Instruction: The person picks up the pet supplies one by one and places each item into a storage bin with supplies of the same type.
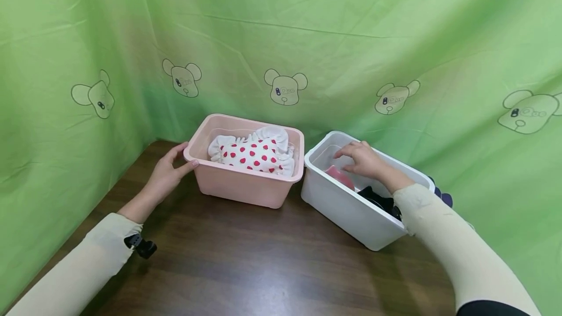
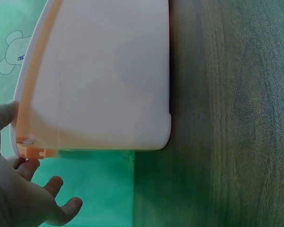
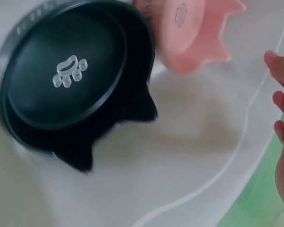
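Note:
On the left, my left hand (image 1: 163, 178) holds the corner of a pink plastic bin (image 1: 241, 187), thumb on one side of the rim and fingertips under it in the left wrist view. Inside that bin lies a white ruffled cloth item (image 1: 252, 154) with red strawberry-like spots. My right hand (image 1: 365, 161) is inside a white bin (image 1: 347, 214), its fingers loosely bent with nothing between them. Below its fingers sits a pink cat-eared bowl (image 1: 340, 178). A black cat-eared bowl (image 3: 68, 71) with a white paw print lies beside the pink one in the right wrist view.
Both bins stand corner to corner on a dark brown wooden table (image 1: 246, 252). A green curtain (image 1: 342, 28) with bear faces hangs right behind them and along the left. Dark blue rounded shapes (image 1: 446, 199) show past the white bin's right end.

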`<state>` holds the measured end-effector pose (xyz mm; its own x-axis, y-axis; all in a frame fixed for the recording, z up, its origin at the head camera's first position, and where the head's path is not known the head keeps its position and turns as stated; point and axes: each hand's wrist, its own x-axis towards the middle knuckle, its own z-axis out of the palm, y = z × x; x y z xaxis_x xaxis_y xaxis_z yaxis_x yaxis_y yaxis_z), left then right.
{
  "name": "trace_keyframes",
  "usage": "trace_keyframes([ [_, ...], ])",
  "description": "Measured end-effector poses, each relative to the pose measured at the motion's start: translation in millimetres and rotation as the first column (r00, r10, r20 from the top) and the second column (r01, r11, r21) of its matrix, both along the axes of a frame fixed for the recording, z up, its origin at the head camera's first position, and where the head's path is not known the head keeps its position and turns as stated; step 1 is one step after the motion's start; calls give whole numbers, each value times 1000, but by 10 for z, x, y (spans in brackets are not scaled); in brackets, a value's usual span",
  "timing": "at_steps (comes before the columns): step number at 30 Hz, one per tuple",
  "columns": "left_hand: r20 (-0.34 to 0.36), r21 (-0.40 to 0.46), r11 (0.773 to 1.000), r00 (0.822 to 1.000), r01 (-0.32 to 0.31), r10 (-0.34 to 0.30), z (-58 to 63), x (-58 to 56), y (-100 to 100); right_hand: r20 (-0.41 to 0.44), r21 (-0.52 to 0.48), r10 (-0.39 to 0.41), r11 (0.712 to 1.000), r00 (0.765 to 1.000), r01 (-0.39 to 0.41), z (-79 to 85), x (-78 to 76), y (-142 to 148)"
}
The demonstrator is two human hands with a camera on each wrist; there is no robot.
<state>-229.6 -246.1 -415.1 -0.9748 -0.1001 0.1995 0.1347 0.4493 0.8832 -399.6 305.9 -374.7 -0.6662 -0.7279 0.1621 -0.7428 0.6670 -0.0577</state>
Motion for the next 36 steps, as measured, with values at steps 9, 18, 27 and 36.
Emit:
trace_keyframes([
  [9,17,-3,1000,1000,0,0,-5,6,-2,-20,9,21,1000,1000,-21,298,48,17],
  [18,21,-9,1000,1000,7,-7,22,21,-1,-47,5,-13,1000,999,13,618,200,101],
  [27,31,-44,999,999,12,-11,69,21,-32,-94,-25,-57,998,994,55,868,405,135],
  [36,37,-108,994,999,13,-9,113,45,-47,-87,-92,-132,988,987,124,1015,682,144],
])
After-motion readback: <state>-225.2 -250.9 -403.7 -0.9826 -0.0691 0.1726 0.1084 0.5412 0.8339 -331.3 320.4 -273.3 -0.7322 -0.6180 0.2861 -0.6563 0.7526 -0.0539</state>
